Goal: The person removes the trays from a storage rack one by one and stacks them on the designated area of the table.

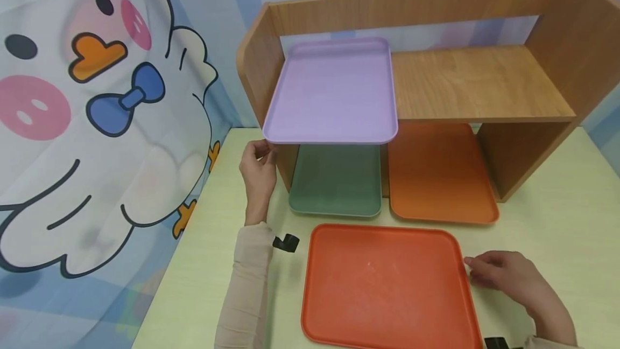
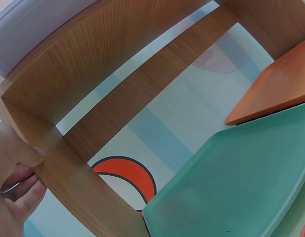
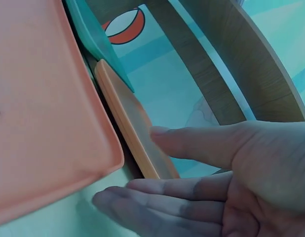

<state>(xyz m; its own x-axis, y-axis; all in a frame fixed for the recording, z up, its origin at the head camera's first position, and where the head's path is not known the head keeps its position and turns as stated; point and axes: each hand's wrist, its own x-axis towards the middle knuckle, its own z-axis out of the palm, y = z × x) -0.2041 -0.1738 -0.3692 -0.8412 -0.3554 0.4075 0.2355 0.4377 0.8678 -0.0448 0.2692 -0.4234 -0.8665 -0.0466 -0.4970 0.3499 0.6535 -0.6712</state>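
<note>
Four trays stood out around the wooden shelf (image 1: 479, 82): a lilac tray (image 1: 334, 90) on the left of its upper board, front edge overhanging; a green tray (image 1: 336, 179) and an orange tray (image 1: 438, 171) side by side beneath, both jutting forward; and a red-orange tray (image 1: 387, 281) flat on the bench (image 1: 571, 214) in front.

The left hand (image 1: 259, 171) pinched the front edge of the shelf's left side panel (image 2: 88, 192), thumb on one face and fingers on the other. The right hand (image 1: 515, 279) was just beside the red-orange tray's right edge, fingers nearly straight, thumb spread well apart from them, gripping nothing; whether a fingertip touched the rim, I could not tell.

The step in hand looked like steadying or squaring the shelf among the trays, with the red-orange one not yet shelved. The next move, as I judged it, called for the left fingers to let go of the panel and both hands to take opposite rims of that tray, keeping it level.
</note>
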